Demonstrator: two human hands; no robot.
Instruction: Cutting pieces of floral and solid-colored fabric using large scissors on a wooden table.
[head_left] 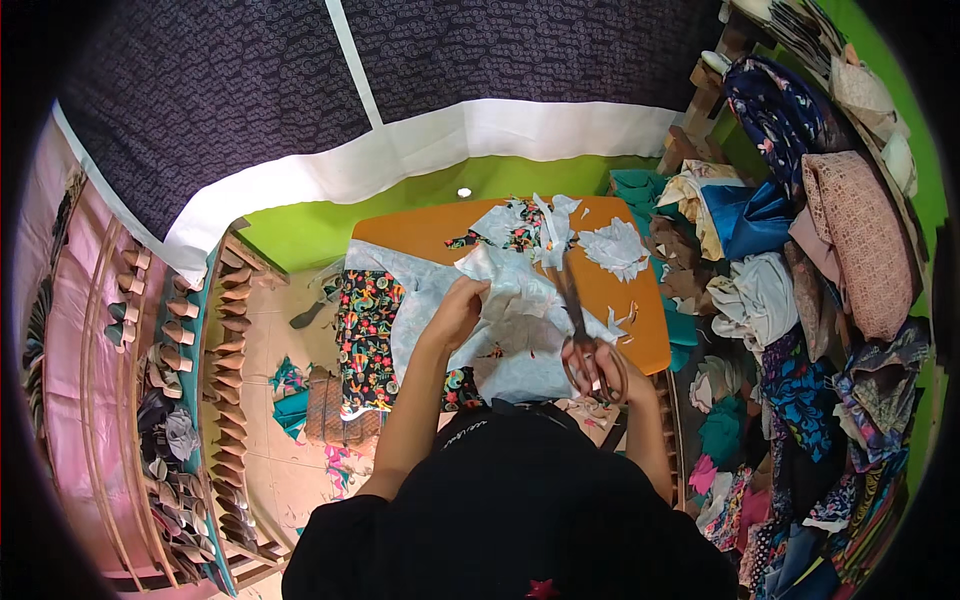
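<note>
My left hand (pixel 458 312) pinches the edge of a pale, light blue-grey fabric (pixel 430 295) and lifts it off the table. Part of that fabric is turned over, showing a black side with a colourful floral print (pixel 368 335) that hangs past the table's left edge. In my right hand (pixel 596 368) are large dark scissors (pixel 572 300), my fingers through the handle loops. The blades point away from me, beside the raised fabric; whether they touch it I cannot tell. Cut fabric scraps (pixel 612 248) lie at the far side of the orange table (pixel 640 300).
On the right, shelves hold heaped fabrics, among them a blue cloth (pixel 748 218) and a pink patterned roll (pixel 858 245). Wooden shoe lasts (pixel 230 380) line a rack on the left. Scraps (pixel 290 395) lie on the floor. A dark curtain (pixel 520 55) hangs behind the table.
</note>
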